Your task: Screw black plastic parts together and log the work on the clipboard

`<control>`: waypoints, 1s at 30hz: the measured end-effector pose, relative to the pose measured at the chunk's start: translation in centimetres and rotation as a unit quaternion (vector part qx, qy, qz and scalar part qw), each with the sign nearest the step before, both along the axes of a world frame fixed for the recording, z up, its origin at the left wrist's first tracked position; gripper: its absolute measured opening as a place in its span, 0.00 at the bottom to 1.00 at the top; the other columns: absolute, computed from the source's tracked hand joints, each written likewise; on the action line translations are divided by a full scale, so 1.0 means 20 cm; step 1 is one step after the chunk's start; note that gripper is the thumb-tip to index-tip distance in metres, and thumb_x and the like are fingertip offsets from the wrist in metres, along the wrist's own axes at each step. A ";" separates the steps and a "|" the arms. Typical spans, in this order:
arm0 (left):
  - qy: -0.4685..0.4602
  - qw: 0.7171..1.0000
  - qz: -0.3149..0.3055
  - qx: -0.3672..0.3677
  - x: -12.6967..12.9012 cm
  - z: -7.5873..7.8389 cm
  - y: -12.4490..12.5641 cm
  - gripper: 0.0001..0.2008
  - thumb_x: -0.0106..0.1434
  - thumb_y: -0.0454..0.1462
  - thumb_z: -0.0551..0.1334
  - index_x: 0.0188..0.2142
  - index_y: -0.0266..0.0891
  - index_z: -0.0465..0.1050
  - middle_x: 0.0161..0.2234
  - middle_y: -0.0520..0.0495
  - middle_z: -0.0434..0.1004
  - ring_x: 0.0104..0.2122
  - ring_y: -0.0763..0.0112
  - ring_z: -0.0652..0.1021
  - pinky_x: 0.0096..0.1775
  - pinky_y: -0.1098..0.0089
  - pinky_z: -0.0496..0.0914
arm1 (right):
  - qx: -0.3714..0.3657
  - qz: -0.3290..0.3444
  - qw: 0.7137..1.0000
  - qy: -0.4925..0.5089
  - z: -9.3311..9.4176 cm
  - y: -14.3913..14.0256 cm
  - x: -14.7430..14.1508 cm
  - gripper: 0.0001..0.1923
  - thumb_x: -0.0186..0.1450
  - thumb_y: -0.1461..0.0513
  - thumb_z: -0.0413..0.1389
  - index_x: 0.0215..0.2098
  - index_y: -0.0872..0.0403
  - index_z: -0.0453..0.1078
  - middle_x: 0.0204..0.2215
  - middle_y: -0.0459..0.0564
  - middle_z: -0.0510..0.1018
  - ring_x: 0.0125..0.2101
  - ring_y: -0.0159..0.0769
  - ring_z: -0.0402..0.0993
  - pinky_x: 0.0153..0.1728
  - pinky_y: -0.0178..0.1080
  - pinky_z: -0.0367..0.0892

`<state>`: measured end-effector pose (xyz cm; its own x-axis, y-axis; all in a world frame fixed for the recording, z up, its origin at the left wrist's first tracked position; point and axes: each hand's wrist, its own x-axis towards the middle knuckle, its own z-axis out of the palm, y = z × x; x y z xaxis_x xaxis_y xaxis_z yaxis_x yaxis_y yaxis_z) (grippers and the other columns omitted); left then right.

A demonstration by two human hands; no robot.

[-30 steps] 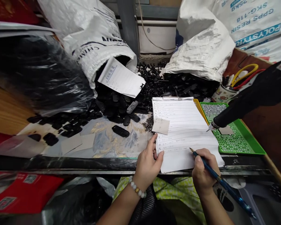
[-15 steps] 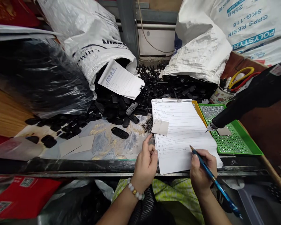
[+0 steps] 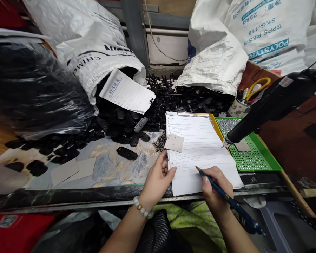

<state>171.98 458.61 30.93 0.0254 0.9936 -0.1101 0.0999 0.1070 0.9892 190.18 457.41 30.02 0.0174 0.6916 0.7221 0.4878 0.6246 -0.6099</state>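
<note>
- The right hand [image 3: 216, 188] grasps a blue pen [image 3: 228, 199], its tip resting on the lower lines of the lined sheet [image 3: 200, 151], at about 5 o'clock from the centre of the view.
- The left hand [image 3: 158, 179] is loosely curled at the sheet's left edge, at 9 o'clock of the pen tip, thumb touching the paper; it holds nothing.
- Against the frame half a second ago, the left thumb now lies on the paper's edge, where it was then tucked back beside it.
- The pen tip has shifted left along the line, and the whole scene sits further left in the view.
- A small grey card [image 3: 174, 143] lies on the sheet at 12 o'clock of the left hand, unmoved.
- A green tray [image 3: 263, 160] sits at 3 o'clock of the sheet, with a black tool [image 3: 265, 109] slanting over it.
- Black plastic parts [image 3: 126, 123] spill from the white sacks [image 3: 94, 52] at 11 o'clock.
</note>
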 end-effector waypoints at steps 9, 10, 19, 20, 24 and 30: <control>0.085 0.996 0.002 0.031 -0.01 -0.06 -0.01 0.19 0.62 0.41 0.56 0.52 0.42 0.59 0.31 0.52 0.68 0.31 0.70 0.72 0.35 0.69 0.68 | -0.009 0.000 1.000 -0.012 -0.03 0.05 -0.02 0.05 0.59 0.68 0.51 0.34 0.55 0.66 0.25 0.46 0.70 0.27 0.32 0.66 0.28 0.37 0.64; 0.082 0.996 0.003 0.033 -0.01 -0.06 -0.01 0.19 0.62 0.41 0.56 0.52 0.42 0.59 0.30 0.52 0.67 0.31 0.70 0.72 0.35 0.69 0.68 | -0.007 0.002 1.000 -0.020 -0.03 0.05 -0.02 0.05 0.59 0.68 0.51 0.34 0.55 0.66 0.25 0.47 0.70 0.27 0.32 0.66 0.29 0.37 0.64; 0.083 0.996 -0.003 0.034 -0.01 -0.05 -0.02 0.20 0.63 0.42 0.55 0.53 0.42 0.58 0.31 0.51 0.66 0.32 0.69 0.72 0.37 0.68 0.69 | -0.003 -0.005 0.999 -0.052 -0.02 0.06 -0.02 0.05 0.60 0.67 0.51 0.35 0.54 0.66 0.26 0.47 0.71 0.28 0.33 0.67 0.29 0.38 0.64; 0.083 0.996 -0.002 0.036 -0.01 -0.05 -0.02 0.20 0.63 0.42 0.55 0.53 0.42 0.58 0.31 0.51 0.67 0.32 0.69 0.72 0.37 0.68 0.69 | -0.002 -0.004 0.999 -0.052 -0.02 0.06 -0.02 0.05 0.60 0.67 0.51 0.34 0.54 0.66 0.26 0.47 0.71 0.28 0.32 0.67 0.29 0.38 0.64; 0.077 0.996 0.001 0.037 -0.01 -0.06 -0.02 0.20 0.62 0.41 0.55 0.53 0.42 0.59 0.31 0.51 0.67 0.33 0.69 0.72 0.37 0.68 0.69 | -0.007 0.001 0.999 -0.051 -0.02 0.05 -0.02 0.06 0.60 0.68 0.51 0.35 0.54 0.66 0.26 0.47 0.71 0.28 0.33 0.67 0.29 0.38 0.64; 0.032 0.999 -0.004 0.014 -0.01 -0.02 -0.01 0.21 0.61 0.40 0.57 0.53 0.40 0.57 0.31 0.52 0.66 0.32 0.71 0.71 0.36 0.70 0.67 | -0.001 0.005 0.999 -0.032 -0.02 0.05 -0.02 0.06 0.60 0.68 0.51 0.36 0.55 0.66 0.26 0.47 0.71 0.28 0.32 0.66 0.29 0.38 0.63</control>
